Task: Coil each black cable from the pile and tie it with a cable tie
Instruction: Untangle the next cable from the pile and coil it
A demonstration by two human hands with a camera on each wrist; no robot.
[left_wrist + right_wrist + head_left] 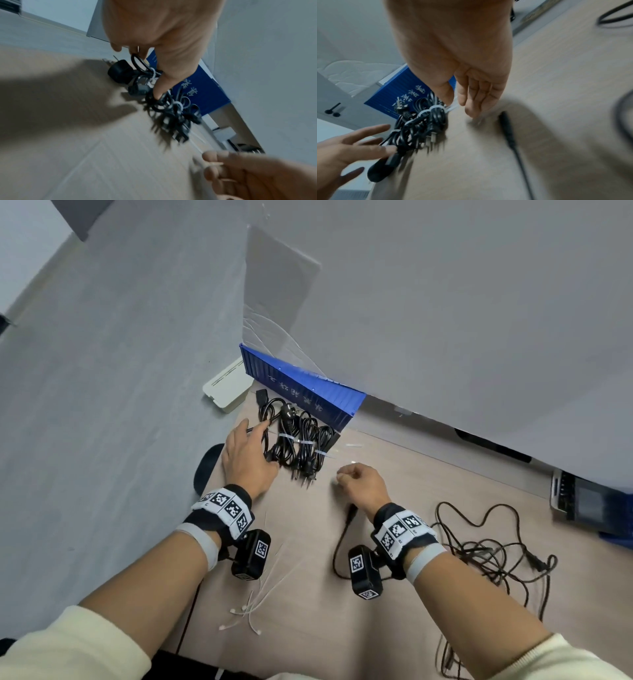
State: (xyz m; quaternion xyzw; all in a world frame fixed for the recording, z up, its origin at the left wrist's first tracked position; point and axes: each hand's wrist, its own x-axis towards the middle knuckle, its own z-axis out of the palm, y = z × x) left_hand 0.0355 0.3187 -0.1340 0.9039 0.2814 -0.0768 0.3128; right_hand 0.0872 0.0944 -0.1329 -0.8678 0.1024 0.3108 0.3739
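Your left hand (247, 460) is resting flat-fingered on the tied cable coils (297, 444); your right hand (363, 484) is hanging loosely curled, holding nothing.

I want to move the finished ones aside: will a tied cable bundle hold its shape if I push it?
Probably. Each tied bundle is cinched at the middle by a white tie, so the loops should slide together. The plug ends stick out loose and may drag or swing. It likely won't roll, lying flat on the table.
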